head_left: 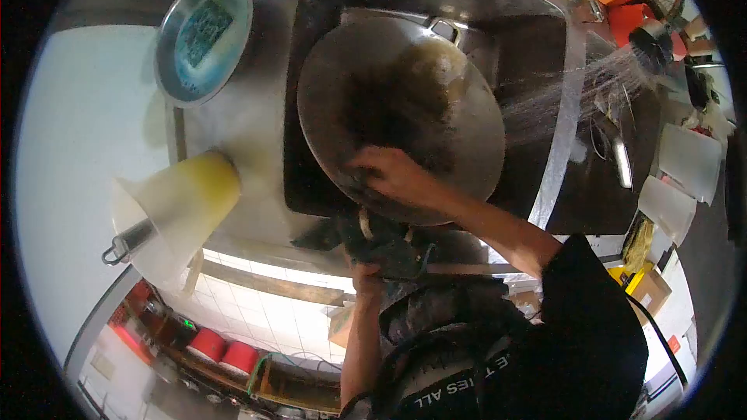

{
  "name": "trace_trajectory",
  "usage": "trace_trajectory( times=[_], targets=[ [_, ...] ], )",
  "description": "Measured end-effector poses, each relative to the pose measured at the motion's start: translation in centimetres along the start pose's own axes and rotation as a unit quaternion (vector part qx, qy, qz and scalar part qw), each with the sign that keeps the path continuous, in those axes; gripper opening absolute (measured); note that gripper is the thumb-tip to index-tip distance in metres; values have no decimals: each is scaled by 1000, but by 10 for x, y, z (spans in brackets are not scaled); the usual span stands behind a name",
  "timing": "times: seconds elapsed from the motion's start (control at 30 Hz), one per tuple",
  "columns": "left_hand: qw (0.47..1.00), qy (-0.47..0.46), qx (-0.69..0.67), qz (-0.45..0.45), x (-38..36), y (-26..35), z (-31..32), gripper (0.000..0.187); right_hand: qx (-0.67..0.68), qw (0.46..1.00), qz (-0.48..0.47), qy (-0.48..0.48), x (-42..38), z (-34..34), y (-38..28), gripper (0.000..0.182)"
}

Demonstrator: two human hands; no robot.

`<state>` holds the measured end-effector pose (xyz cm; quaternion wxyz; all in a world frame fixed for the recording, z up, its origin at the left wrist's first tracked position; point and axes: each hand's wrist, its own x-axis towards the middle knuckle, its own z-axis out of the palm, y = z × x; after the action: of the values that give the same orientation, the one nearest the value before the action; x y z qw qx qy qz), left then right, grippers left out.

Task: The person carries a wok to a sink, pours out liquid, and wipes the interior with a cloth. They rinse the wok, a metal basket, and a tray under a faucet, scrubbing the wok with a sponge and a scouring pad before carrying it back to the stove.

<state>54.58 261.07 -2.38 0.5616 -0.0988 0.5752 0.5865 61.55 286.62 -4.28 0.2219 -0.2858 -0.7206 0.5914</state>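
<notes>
A large metal wok (pixel 475 124) rests tilted in the sink (pixel 529 47), its inside stained dark, with a brownish patch near the far loop handle (pixel 445 27). Inside its near wall is my right hand (pixel 398 176), fingers curled and pressed to the metal around something small and dark that I cannot make out. Below the near rim, my left hand (pixel 367 274) is at a dark cloth (pixel 381 245) beside the near handle (pixel 364 223). Its fingers are mostly hidden, so its grip does not show.
Water sprays from a tap head (pixel 652 48) at the right toward the sink. On the left counter stand a metal bowl (pixel 165 70) holding a dark scouring pad (pixel 208 31) in bluish suds, and a pale yellow jug (pixel 206 187). Metal utensils (pixel 621 159) lie in the right basin.
</notes>
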Motion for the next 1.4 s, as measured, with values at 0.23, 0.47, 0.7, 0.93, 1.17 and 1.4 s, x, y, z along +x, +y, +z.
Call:
trace_trajectory(
  times=[0.23,0.47,0.7,0.93,1.17,1.4],
  targets=[
    [999,33,23,31,6,7,-2,71,46,994,3,-94,-72,-32,-5,33],
    [992,-20,98,83,3,2,-1,72,46,999,17,22,-27,-6,-28,31],
    [999,-26,27,16,-1,29,23,72,-10,981,173,-84,-141,-71,36,34],
    [1000,-5,9,28,-6,18,13,54,-28,969,226,-95,-123,-67,-21,35],
    [996,32,80,-37,-5,30,32,71,37,914,392,94,-111,-9,86,32],
    [988,80,130,-12,5,4,5,56,75,884,444,129,-131,-59,165,55]
  ],
)
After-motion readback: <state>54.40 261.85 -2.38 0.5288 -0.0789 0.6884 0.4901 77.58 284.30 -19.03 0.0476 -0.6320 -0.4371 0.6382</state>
